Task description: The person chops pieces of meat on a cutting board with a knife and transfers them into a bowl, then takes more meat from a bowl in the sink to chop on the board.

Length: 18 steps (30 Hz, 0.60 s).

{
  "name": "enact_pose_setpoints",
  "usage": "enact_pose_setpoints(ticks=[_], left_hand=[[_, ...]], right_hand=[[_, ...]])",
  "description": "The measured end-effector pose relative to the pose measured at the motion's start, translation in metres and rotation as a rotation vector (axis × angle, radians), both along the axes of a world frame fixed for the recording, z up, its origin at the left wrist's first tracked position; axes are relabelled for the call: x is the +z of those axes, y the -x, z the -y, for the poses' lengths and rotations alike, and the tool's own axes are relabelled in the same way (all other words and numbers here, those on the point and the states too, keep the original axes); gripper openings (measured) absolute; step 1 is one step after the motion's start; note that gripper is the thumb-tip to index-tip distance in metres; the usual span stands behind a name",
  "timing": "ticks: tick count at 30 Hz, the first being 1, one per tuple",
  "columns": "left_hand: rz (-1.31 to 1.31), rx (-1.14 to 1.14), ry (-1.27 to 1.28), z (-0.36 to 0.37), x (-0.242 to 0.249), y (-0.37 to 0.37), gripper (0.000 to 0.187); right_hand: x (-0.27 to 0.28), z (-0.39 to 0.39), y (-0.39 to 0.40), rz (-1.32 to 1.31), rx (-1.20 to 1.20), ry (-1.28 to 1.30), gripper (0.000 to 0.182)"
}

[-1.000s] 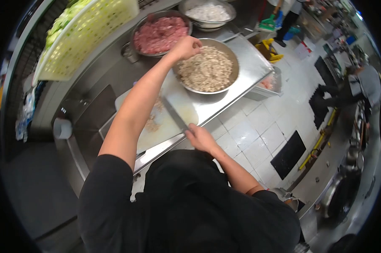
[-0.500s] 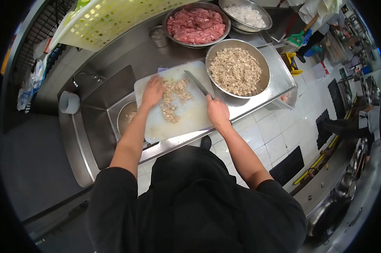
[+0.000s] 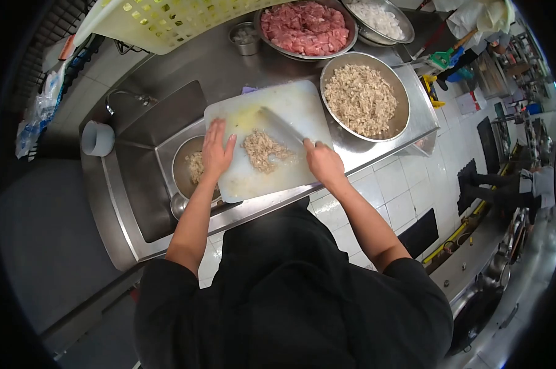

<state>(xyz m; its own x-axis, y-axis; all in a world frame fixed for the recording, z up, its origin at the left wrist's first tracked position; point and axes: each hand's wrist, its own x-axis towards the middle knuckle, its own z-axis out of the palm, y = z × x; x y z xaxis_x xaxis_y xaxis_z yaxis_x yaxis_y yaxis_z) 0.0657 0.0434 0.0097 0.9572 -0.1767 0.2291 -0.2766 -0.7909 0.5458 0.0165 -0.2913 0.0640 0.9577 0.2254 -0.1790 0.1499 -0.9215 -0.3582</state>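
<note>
A white cutting board (image 3: 272, 181) lies beside the sink. On it sits a small heap of beige chopped food (image 3: 264, 150), perhaps mushroom or meat. My right hand (image 3: 324, 163) is closed around the handle of a kitchen knife (image 3: 284, 125), whose blurred blade points up and left above the heap. Open, with fingers stretched out, my left hand (image 3: 217, 150) rests at the board's left edge, apart from the food. Just beyond that hand, a metal bowl (image 3: 178, 167) in the sink holds more of the same beige food, partly hidden by my left arm.
A large steel bowl (image 3: 402, 92) full of beige chopped food stands right of the board. Behind are a bowl of raw meat (image 3: 303, 31), a bowl of white pieces (image 3: 379, 21) and a small metal cup (image 3: 246, 40). A faucet (image 3: 127, 98) overhangs the sink (image 3: 144, 184).
My left hand has moved off the food to the board's left edge. The food lies in a more compact heap. The knife has swung over the heap. The whole view has shifted slightly.
</note>
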Motion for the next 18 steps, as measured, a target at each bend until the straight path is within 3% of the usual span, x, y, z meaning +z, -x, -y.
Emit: enact_pose_setpoints(ticks=[3,5,10,12,13,15,16,18], left_hand=[[-0.03,0.089,-0.225,0.004,-0.008,-0.003,0.067],[-0.043,0.025,-0.397,0.01,-0.013,0.001,0.078],[-0.109,-0.184,-0.192,0.012,-0.007,0.001,0.085],[-0.134,-0.241,-0.155,0.017,0.004,0.003,0.088],[-0.148,-0.303,-0.137,0.024,0.005,0.006,0.092],[-0.154,-0.362,-0.12,0.045,0.01,0.012,0.096],[-0.114,-0.357,-0.13,0.059,0.012,0.021,0.098],[-0.078,-0.349,-0.146,0.086,0.012,0.033,0.1]], right_hand=[[-0.023,-0.006,-0.021,0.298,0.067,0.05,0.03],[-0.024,-0.01,-0.014,0.233,0.114,0.056,0.03],[-0.004,-0.006,0.038,-0.022,0.183,-0.069,0.027],[-0.005,0.005,0.06,0.038,0.007,-0.311,0.019],[-0.009,0.013,0.07,0.032,0.005,-0.313,0.019],[-0.021,0.028,0.083,-0.238,-0.224,-0.529,0.016],[-0.027,0.031,0.09,-0.233,-0.222,-0.533,0.016],[-0.038,0.035,0.109,-0.512,-0.555,-0.938,0.021]])
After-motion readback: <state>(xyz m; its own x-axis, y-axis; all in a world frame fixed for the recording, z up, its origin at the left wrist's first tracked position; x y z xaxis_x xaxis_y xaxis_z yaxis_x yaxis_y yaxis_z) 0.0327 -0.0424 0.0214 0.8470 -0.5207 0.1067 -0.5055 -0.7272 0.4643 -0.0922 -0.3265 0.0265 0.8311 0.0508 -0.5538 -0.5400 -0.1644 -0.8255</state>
